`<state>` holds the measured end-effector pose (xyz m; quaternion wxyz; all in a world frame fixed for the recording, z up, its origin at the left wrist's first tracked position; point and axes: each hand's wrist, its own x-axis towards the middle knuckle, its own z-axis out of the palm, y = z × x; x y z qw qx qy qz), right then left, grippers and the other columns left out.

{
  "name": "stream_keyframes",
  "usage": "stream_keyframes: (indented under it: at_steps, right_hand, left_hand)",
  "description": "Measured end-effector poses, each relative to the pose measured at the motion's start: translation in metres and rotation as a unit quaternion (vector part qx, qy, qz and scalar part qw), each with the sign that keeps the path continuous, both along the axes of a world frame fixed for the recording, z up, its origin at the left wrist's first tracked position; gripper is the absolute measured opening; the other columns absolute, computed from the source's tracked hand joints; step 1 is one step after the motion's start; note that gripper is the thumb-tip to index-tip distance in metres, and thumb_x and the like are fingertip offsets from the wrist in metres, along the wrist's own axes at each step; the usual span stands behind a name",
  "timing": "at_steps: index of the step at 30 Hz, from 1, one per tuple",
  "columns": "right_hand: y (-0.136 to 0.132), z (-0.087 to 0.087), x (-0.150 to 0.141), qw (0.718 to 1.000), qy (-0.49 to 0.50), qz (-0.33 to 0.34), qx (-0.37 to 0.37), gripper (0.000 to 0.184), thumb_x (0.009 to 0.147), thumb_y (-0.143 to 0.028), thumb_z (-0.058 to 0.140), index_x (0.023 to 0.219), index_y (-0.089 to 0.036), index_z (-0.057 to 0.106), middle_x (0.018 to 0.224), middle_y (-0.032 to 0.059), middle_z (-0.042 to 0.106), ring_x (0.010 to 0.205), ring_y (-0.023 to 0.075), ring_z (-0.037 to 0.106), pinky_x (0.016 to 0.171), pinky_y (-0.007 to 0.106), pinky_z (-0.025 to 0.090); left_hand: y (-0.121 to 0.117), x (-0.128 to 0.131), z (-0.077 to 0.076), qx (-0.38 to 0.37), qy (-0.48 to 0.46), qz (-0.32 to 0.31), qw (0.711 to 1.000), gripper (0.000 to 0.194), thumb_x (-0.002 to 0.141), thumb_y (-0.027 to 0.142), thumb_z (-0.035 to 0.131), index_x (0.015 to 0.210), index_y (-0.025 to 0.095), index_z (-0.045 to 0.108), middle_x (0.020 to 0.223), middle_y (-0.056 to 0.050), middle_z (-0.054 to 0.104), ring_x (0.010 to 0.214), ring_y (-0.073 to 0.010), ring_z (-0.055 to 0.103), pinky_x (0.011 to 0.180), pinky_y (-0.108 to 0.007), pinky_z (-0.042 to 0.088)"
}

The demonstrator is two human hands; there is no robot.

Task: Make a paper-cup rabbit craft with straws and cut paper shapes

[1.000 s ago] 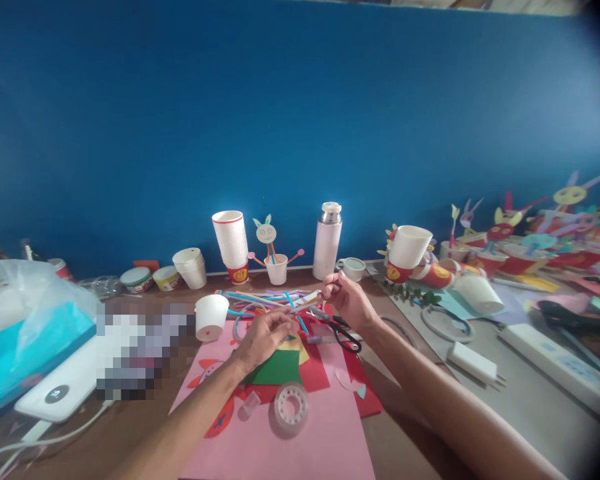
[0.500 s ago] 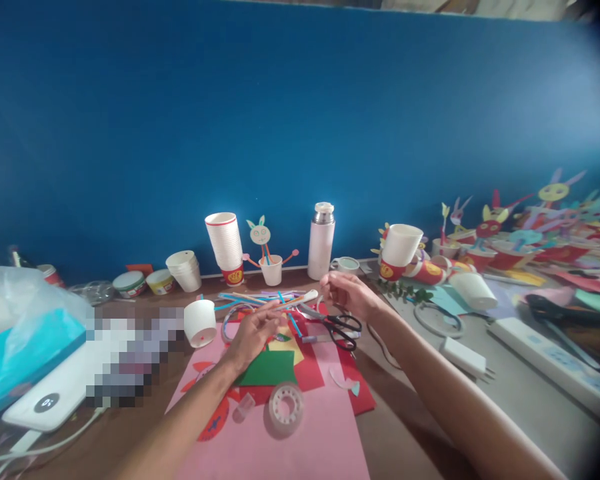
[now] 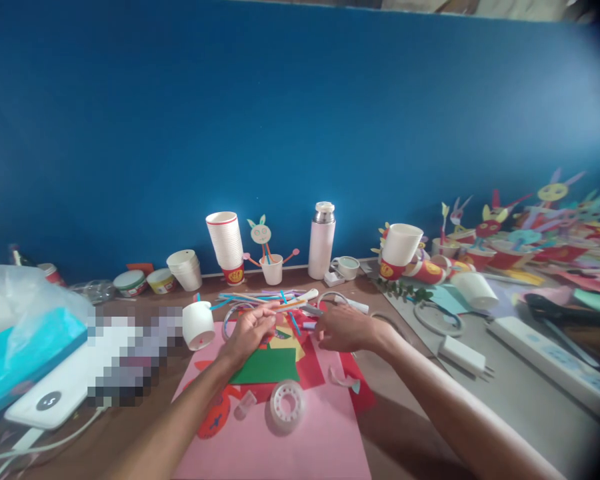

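My left hand is above the pink paper, thumb and fingers pinched together at one end of a thin orange straw. My right hand is curled, palm down, over the scissors. Only part of the scissors shows; their black handles are hidden under this hand. Behind the hands lies a bundle of coloured straws. A green paper sheet lies below my left hand, with a yellow paper piece next to it.
A tape roll lies on the pink paper. A tipped white cup with straws is at left. Behind stand a cup stack, a rabbit-faced cup figure and a thermos. A power strip lies at right.
My right hand has come down onto the scissors, covering their handles. My left hand has shifted slightly. The tipped cup at left has turned a little.
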<state>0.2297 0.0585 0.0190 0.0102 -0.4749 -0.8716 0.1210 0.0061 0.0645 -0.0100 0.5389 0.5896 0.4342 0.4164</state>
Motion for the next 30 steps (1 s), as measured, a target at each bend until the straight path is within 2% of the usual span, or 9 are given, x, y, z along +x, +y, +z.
stream_keyframes:
  at_steps: [3, 7, 10, 14, 19, 25, 30]
  right_hand:
    - [-0.001, 0.0, 0.0, 0.996, -0.065, -0.039, 0.047, 0.022, 0.068, -0.025, 0.052, 0.083, -0.026, 0.068, 0.08, 0.0048, 0.067, 0.076, 0.0228, 0.059, 0.069, 0.032, 0.037]
    - [0.004, 0.0, 0.004, 0.992, -0.085, -0.067, 0.059, 0.025, 0.072, -0.023, 0.049, 0.091, -0.021, 0.065, 0.086, 0.0096, 0.066, 0.083, 0.0261, 0.059, 0.071, 0.035, 0.037]
    - [0.008, -0.003, 0.006, 0.99, -0.095, -0.082, 0.07, 0.022, 0.074, -0.024, 0.049, 0.09, -0.018, 0.063, 0.09, 0.0122, 0.064, 0.085, 0.0274, 0.058, 0.071, 0.036, 0.038]
    - [0.01, -0.007, 0.004, 0.988, -0.099, -0.086, 0.084, 0.021, 0.075, -0.022, 0.047, 0.088, -0.018, 0.063, 0.101, 0.0139, 0.059, 0.09, 0.0277, 0.056, 0.072, 0.036, 0.038]
    - [0.008, -0.01, 0.0, 0.99, -0.1, -0.085, 0.06, 0.021, 0.072, -0.021, 0.051, 0.089, -0.015, 0.062, 0.09, 0.0131, 0.063, 0.086, 0.0271, 0.058, 0.068, 0.032, 0.039]
    - [0.01, -0.007, 0.002, 0.994, -0.076, -0.08, 0.011, 0.021, 0.076, -0.031, 0.048, 0.079, -0.018, 0.064, 0.076, 0.008, 0.066, 0.072, 0.0222, 0.061, 0.057, 0.026, 0.038]
    - [0.012, -0.005, 0.004, 0.996, -0.038, -0.077, 0.01, 0.019, 0.072, -0.025, 0.048, 0.082, -0.018, 0.063, 0.076, 0.0066, 0.065, 0.071, 0.0198, 0.06, 0.054, 0.023, 0.033]
  left_hand:
    - [-0.002, 0.0, -0.002, 0.008, 0.013, -0.008, 1.0, 0.03, 0.073, 0.036, 0.054, 0.092, 0.015, 0.062, 0.115, -0.01, 0.057, 0.059, -0.009, 0.058, 0.053, -0.021, 0.044]
    - [-0.005, 0.001, -0.002, 0.038, 0.013, -0.017, 0.999, 0.026, 0.076, 0.034, 0.051, 0.086, 0.013, 0.062, 0.11, -0.01, 0.059, 0.062, -0.0103, 0.058, 0.056, -0.023, 0.045]
    - [-0.006, 0.001, -0.002, 0.04, 0.027, -0.014, 0.999, 0.025, 0.077, 0.034, 0.05, 0.085, 0.013, 0.061, 0.092, -0.009, 0.065, 0.062, -0.0122, 0.059, 0.057, -0.024, 0.045]
    - [-0.007, 0.0, -0.002, 0.026, -0.005, -0.001, 1.0, 0.024, 0.077, 0.035, 0.05, 0.082, 0.013, 0.058, 0.082, -0.007, 0.065, 0.061, -0.0134, 0.06, 0.056, -0.026, 0.046]
    - [-0.003, -0.002, 0.003, 0.028, -0.074, 0.049, 0.996, 0.02, 0.073, 0.034, 0.054, 0.075, 0.014, 0.057, 0.07, -0.004, 0.065, 0.063, -0.0163, 0.063, 0.056, -0.026, 0.046]
    - [0.002, -0.007, 0.014, 0.038, -0.102, 0.117, 0.987, 0.016, 0.072, 0.031, 0.055, 0.075, 0.016, 0.054, 0.061, 0.001, 0.062, 0.05, -0.0108, 0.058, 0.049, -0.022, 0.043]
    - [-0.002, -0.005, 0.017, 0.042, -0.1, 0.114, 0.988, 0.014, 0.073, 0.03, 0.054, 0.075, 0.016, 0.054, 0.059, 0.002, 0.061, 0.048, -0.0108, 0.058, 0.048, -0.022, 0.043]
